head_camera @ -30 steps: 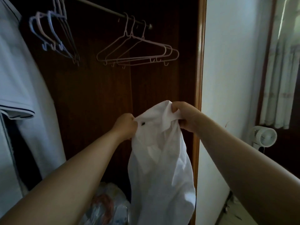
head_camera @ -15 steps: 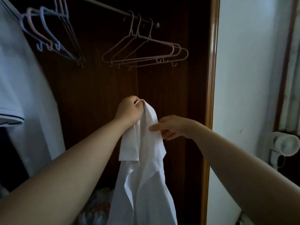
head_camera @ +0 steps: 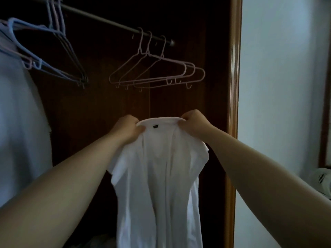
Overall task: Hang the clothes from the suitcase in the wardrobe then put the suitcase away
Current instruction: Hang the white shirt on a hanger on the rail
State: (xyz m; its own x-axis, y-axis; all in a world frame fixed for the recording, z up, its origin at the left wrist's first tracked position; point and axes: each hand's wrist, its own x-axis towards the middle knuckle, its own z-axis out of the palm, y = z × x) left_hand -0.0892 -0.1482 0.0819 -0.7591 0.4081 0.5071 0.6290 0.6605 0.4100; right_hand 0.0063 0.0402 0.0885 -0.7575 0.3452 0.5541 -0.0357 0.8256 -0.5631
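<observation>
A white shirt (head_camera: 159,178) hangs open in front of the dark wooden wardrobe (head_camera: 100,113), its collar spread with a small dark label showing. My left hand (head_camera: 128,128) grips the left end of the collar and my right hand (head_camera: 194,123) grips the right end. Above them three empty pink hangers (head_camera: 157,74) hang on the metal rail (head_camera: 111,22). The suitcase is out of view.
Several more empty hangers (head_camera: 53,59) hang further left on the rail. A pale garment (head_camera: 19,122) hangs at the left edge. The wardrobe's wooden frame (head_camera: 234,104) borders a white wall (head_camera: 283,86). A small white fan (head_camera: 322,178) stands at the right edge.
My right hand has taken hold of the collar again, and both hands have spread the shirt open and flat. The view has shifted closer to the hangers.
</observation>
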